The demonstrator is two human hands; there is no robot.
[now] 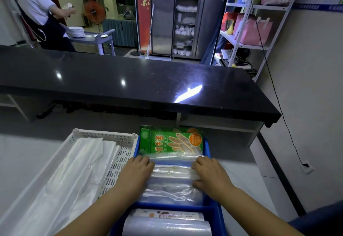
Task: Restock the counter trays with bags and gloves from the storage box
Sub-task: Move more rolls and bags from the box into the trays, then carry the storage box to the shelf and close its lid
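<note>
A blue divided tray [207, 148] sits in front of me on the white counter. Its far compartment holds a stack of clear plastic bags [172, 185] and, at the far end, a green pack of disposable gloves [170, 141]. My left hand [135, 170] presses on the left edge of the clear bags. On the right edge lies my right hand [209, 174], fingers curled onto the plastic. The near compartment holds rolls of clear bags [167, 226]. Left of the blue tray stands a white perforated tray [120, 154] filled with white plastic bags [74, 170].
A raised black countertop [130, 81] runs across just beyond the trays. Behind it a person in an apron [39, 13] stands by a cart with stacked plates [76, 31]. A steel cabinet [185, 24] and metal shelving [250, 28] lie at the back right.
</note>
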